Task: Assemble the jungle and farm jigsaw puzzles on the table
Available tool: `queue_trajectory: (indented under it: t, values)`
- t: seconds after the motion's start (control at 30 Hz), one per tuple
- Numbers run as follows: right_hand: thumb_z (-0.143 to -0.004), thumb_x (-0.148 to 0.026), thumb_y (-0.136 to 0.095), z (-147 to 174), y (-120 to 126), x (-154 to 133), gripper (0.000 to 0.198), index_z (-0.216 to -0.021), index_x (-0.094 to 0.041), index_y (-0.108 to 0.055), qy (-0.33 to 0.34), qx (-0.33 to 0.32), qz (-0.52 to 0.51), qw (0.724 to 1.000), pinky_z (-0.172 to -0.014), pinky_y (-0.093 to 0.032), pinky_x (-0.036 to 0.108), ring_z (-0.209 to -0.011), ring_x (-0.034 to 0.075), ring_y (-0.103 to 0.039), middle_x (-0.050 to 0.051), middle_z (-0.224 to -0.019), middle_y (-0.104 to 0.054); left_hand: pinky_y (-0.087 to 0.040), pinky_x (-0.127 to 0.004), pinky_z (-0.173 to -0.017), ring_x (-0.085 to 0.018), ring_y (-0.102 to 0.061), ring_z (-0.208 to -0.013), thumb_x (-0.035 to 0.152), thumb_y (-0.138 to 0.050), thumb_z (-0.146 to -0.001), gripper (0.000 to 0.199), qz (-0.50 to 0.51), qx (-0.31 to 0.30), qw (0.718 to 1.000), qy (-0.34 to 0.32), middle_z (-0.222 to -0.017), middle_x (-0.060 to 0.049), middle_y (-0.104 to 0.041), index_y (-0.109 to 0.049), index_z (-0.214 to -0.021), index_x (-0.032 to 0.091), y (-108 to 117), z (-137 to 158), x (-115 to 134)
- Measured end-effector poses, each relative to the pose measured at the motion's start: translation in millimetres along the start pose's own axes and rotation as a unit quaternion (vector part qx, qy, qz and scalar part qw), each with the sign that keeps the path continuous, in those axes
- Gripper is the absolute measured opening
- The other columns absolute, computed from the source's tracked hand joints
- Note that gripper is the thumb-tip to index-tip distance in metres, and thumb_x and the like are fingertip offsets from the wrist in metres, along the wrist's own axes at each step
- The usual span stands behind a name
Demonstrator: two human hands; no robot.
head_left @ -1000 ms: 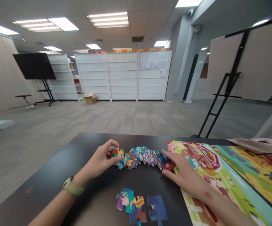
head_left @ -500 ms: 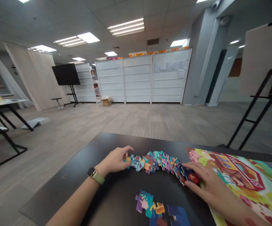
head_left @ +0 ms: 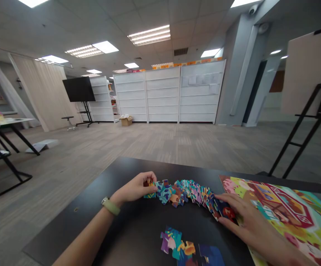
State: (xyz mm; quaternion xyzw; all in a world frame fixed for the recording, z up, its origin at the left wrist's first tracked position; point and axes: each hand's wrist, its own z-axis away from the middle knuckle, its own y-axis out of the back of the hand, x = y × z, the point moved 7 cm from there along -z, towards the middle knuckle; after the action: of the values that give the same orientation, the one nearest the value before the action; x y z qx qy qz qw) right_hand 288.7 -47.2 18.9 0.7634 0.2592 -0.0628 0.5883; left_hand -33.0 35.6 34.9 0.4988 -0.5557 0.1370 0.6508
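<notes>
A curved row of overlapping jigsaw puzzle pieces (head_left: 193, 192) lies on the black table (head_left: 132, 229). At its left end, my left hand (head_left: 137, 187) pinches a teal and yellow jigsaw puzzle piece (head_left: 149, 195) between thumb and curled fingers. My right hand (head_left: 239, 212) grips the right end of the row, thumb at the near side and fingers at the far side. Between them shows a dark blue jigsaw piece with a red figure (head_left: 228, 212). Nearer to me lie a few joined pieces (head_left: 174, 240) and a dark blue piece (head_left: 212, 255), partly cut off by the frame edge.
A colourful picture board (head_left: 277, 210) lies under and beyond my right forearm. Past the table's far edge is carpeted floor, with white shelving (head_left: 163, 96) at the back. A black easel stand (head_left: 306, 136) is at the right, another table (head_left: 9, 122) at the left.
My left hand has drawn its fingers in around the left-end piece, turning at the wrist. Pieces at that end have shifted slightly and show more. My right hand stays at the other end.
</notes>
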Motion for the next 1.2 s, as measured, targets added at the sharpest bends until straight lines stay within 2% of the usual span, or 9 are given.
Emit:
queue_trajectory:
  t: [0.17,0.27,0.4,0.5,0.63,0.73,0.87,1.0,1.2]
  values:
    - [-0.085,-0.061,-0.060,-0.8,6.1,-0.1,0.055,-0.128,-0.027,-0.067,-0.014,0.022,-0.017,1.000,-0.109,-0.046,0.051,-0.127,0.034,-0.057,0.011,-0.136,-0.064,-0.042,-0.023,-0.068,-0.013,-0.052,-0.072,0.055,-0.069,-0.084,0.043,0.076,-0.011,0.997,-0.012,-0.081,0.001,-0.057,-0.056,-0.098,0.016,-5.4,1.2,13.3]
    - [-0.090,-0.058,-0.054,2.0,13.8,-13.3,0.046,-0.119,-0.027,-0.071,-0.020,0.033,-0.060,0.997,-0.104,-0.048,0.051,-0.118,0.033,-0.062,0.011,-0.128,-0.068,-0.041,-0.023,-0.065,-0.012,-0.051,-0.069,0.051,-0.071,-0.084,0.040,0.093,-0.022,0.995,-0.014,-0.079,0.000,-0.058,-0.060,-0.096,0.015,-27.5,3.0,25.0]
    - [-0.087,-0.050,-0.060,11.8,-3.3,-42.0,0.047,-0.129,-0.029,-0.064,-0.027,-0.055,-0.175,0.983,-0.076,-0.058,0.037,-0.084,0.024,-0.069,0.008,-0.108,-0.074,-0.038,-0.023,-0.063,-0.012,-0.048,-0.067,0.041,-0.070,-0.084,0.028,0.057,-0.056,0.995,-0.066,-0.081,-0.001,-0.060,-0.068,-0.096,0.015,-79.8,6.6,52.8]
    - [-0.089,-0.045,-0.056,18.2,-20.5,-58.5,0.038,-0.121,-0.028,-0.066,-0.033,-0.105,-0.242,0.964,-0.070,-0.054,0.031,-0.080,0.022,-0.068,0.005,-0.095,-0.074,-0.038,-0.023,-0.062,-0.013,-0.051,-0.067,0.036,-0.069,-0.085,0.024,-0.006,-0.066,0.993,-0.096,-0.079,-0.002,-0.064,-0.072,-0.101,0.017,-101.5,8.4,65.5]
    - [-0.087,-0.042,-0.056,17.3,-24.8,-57.6,0.030,-0.108,-0.023,-0.066,-0.072,-0.109,-0.262,0.956,-0.064,-0.047,0.028,-0.071,0.019,-0.062,0.001,-0.076,-0.065,-0.041,-0.023,-0.065,-0.014,-0.055,-0.072,0.034,-0.068,-0.087,0.027,-0.072,-0.025,0.993,-0.087,-0.091,-0.003,-0.069,-0.070,-0.109,0.019,-78.7,9.4,62.4]
    - [-0.083,-0.042,-0.058,15.3,-21.0,-53.2,0.041,-0.118,-0.021,-0.061,-0.111,-0.118,-0.303,0.939,-0.059,-0.042,0.026,-0.060,0.015,-0.055,-0.005,-0.065,-0.052,-0.042,-0.023,-0.070,-0.016,-0.058,-0.079,0.029,-0.063,-0.089,0.021,-0.141,0.020,0.987,-0.077,-0.099,-0.002,-0.070,-0.069,-0.107,0.021,-43.2,9.8,53.9]
    - [-0.082,-0.045,-0.059,14.5,-15.6,-56.3,0.052,-0.127,-0.020,-0.055,-0.135,-0.124,-0.363,0.913,-0.063,-0.042,0.027,-0.059,0.014,-0.055,-0.008,-0.064,-0.046,-0.039,-0.024,-0.068,-0.016,-0.057,-0.076,0.026,-0.059,-0.087,0.018,-0.260,0.017,0.965,-0.041,-0.087,0.000,-0.068,-0.068,-0.101,0.021,-13.3,8.1,30.9]
    - [-0.080,-0.048,-0.062,15.2,-16.3,-57.6,0.048,-0.120,-0.021,-0.058,-0.149,-0.135,-0.369,0.908,-0.065,-0.043,0.028,-0.059,0.015,-0.059,-0.008,-0.062,-0.048,-0.034,-0.025,-0.060,-0.016,-0.054,-0.061,0.021,-0.055,-0.082,0.026,-0.337,-0.007,0.940,0.042,-0.067,0.004,-0.059,-0.068,-0.105,0.021,-3.0,9.2,1.3]
    - [-0.082,-0.050,-0.061,14.0,-19.8,-49.5,0.044,-0.116,-0.022,-0.059,-0.145,-0.135,-0.330,0.923,-0.064,-0.042,0.028,-0.058,0.016,-0.061,-0.007,-0.060,-0.052,-0.035,-0.037,-0.092,-0.027,-0.058,-0.104,0.045,-0.069,-0.083,0.041,-0.356,0.033,0.934,0.009,-0.109,-0.006,-0.065,-0.065,-0.118,0.024,-10.4,9.7,11.1]
